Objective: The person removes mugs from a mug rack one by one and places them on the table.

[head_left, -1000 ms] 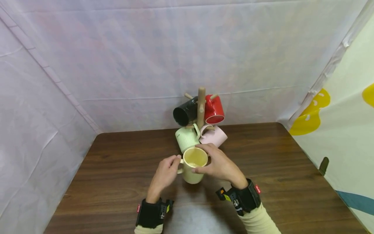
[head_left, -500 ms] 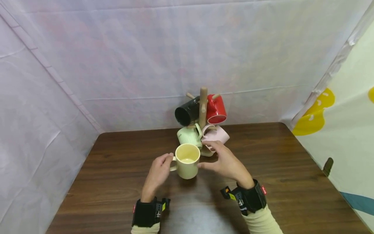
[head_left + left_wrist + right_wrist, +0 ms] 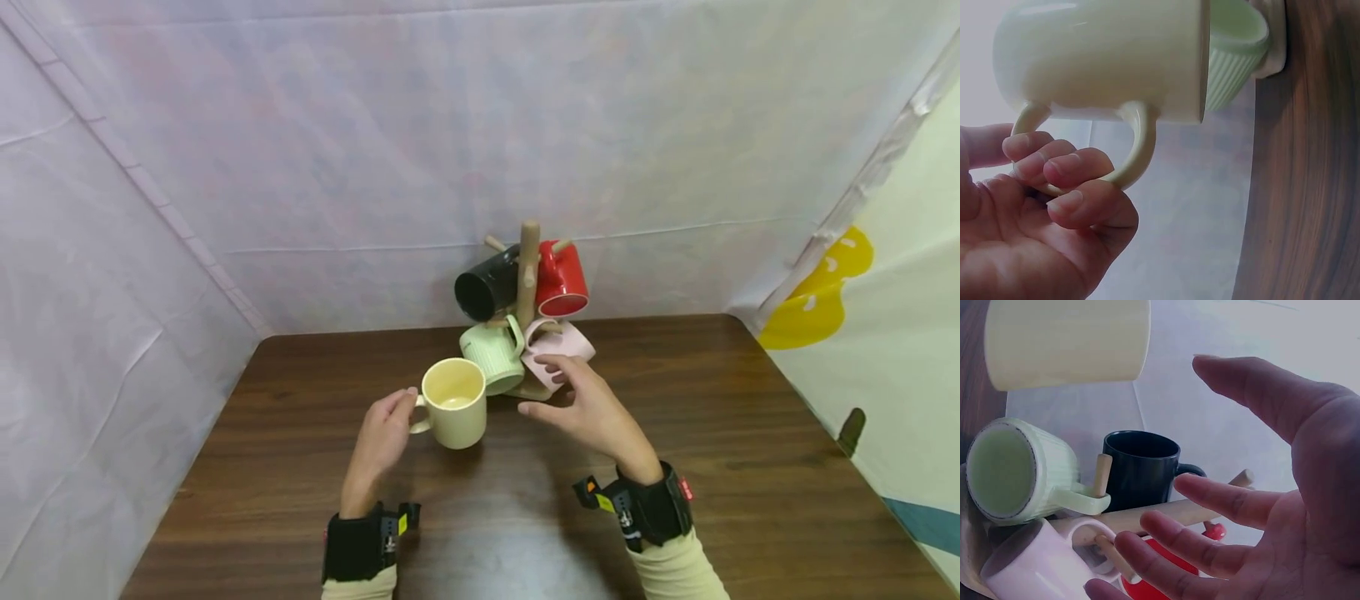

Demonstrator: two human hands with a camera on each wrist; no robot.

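My left hand (image 3: pixel 384 437) holds a pale yellow mug (image 3: pixel 455 408) upright by its handle (image 3: pixel 1142 147), fingers curled round it in the left wrist view. The mug's open top faces up, in front of a wooden mug tree (image 3: pixel 528 275). To its right, my right hand (image 3: pixel 592 410) is apart from the mug, holding nothing, its fingers spread and a little bent. Behind that hand a pink mug (image 3: pixel 566 346) hangs low on the tree. A light green ribbed mug (image 3: pixel 491 357) hangs low on the left side, just behind the yellow mug.
A black mug (image 3: pixel 486 287) and a red mug (image 3: pixel 564 283) hang on the tree's upper pegs. The dark wooden table (image 3: pixel 285 467) meets a white cloth backdrop (image 3: pixel 360 150) at its far edge. Another printed cloth (image 3: pixel 900 333) hangs at the right.
The yellow mug has moved left with my left hand, away from the tree's front. My right hand, earlier round the mug's side, has let go and now stands apart to the right.
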